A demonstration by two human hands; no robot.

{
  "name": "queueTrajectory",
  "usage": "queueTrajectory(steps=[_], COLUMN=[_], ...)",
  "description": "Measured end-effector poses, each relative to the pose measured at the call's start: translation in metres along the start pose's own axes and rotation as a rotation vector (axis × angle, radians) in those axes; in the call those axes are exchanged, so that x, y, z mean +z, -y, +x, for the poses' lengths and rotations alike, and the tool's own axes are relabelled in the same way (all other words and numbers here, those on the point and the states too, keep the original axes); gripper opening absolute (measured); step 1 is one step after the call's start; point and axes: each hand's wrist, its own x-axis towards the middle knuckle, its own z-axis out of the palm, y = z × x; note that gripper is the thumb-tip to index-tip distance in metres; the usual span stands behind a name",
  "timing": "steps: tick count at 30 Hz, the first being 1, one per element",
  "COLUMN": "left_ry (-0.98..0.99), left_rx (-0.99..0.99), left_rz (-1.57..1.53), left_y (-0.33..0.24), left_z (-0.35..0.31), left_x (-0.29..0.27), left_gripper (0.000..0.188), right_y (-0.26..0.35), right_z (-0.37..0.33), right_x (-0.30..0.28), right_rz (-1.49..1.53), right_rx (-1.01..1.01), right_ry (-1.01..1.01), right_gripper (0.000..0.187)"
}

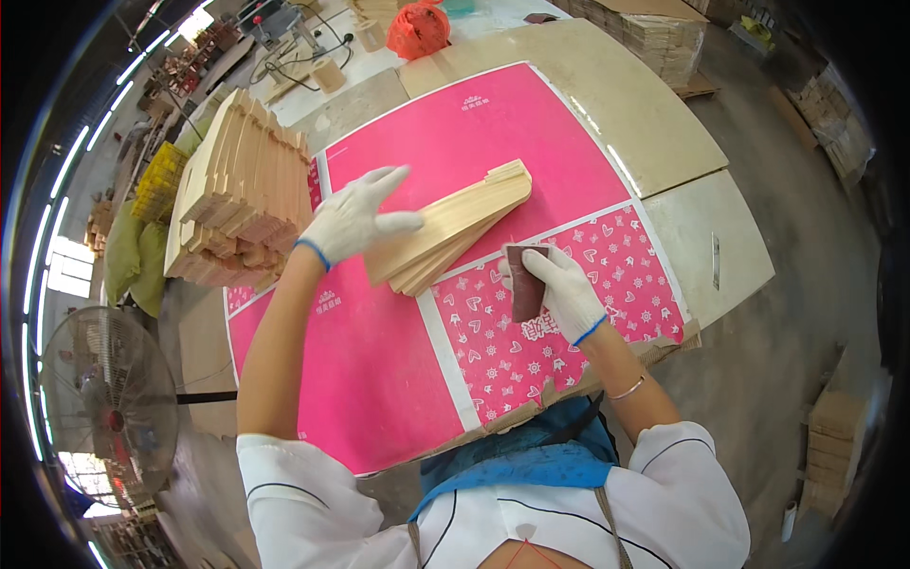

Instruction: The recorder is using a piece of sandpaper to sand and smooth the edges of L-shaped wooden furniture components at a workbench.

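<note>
In a white glove with a blue cuff, my left hand [358,214] is open, fingers spread, at the left end of a small stack of flat wooden pieces [460,223]. The pieces lie fanned on the pink printed sheet [379,356], their notched ends pointing to the far right. Also gloved, my right hand [567,289] is closed around a dark brown sanding pad [527,284], held upright just right of the stack. The fingers behind the pad are partly hidden.
A tall pile of similar wooden pieces [248,180] stands at the table's left. Farther back sit a red plastic bag [417,30] and a cable [308,59]. A large fan [109,408] is at the lower left. Stacked cardboard [654,43] rests beyond the table's far right.
</note>
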Motion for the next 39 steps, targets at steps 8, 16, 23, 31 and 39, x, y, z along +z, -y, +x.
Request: queueTrajectory(steps=[8,16,23,31,39], left_ry=[0.612,0.079,-0.382,0.113,-0.39], left_rx=[-0.274,-0.577,-0.5,-0.523,-0.023], left_rz=[-0.578,-1.536,-2.188,-2.055,0.233], left_y=[0.003,-0.062,-0.149,-0.137,-0.106], left_z=[0.026,-0.114,-0.164,-0.205,-0.169], left_x=[0.026,0.098,0.123,0.131,0.067], left_gripper=[0.083,0.052,0.049,0.06,0.077], right_y=[-0.001,0.028,0.018,0.036,0.028], right_z=[0.02,0.059,0.092,0.093,-0.012], right_x=[0.064,0.073,0.112,0.112,0.018], right_rz=[0.17,-0.493,-0.736,-0.33,-0.219], right_rx=[-0.071,0.033,0.239,-0.008,-0.131], right_ry=[-0.031,0.422,0.93,0.689,0.042], right_gripper=[0.038,0.045,0.047,0.039,0.046])
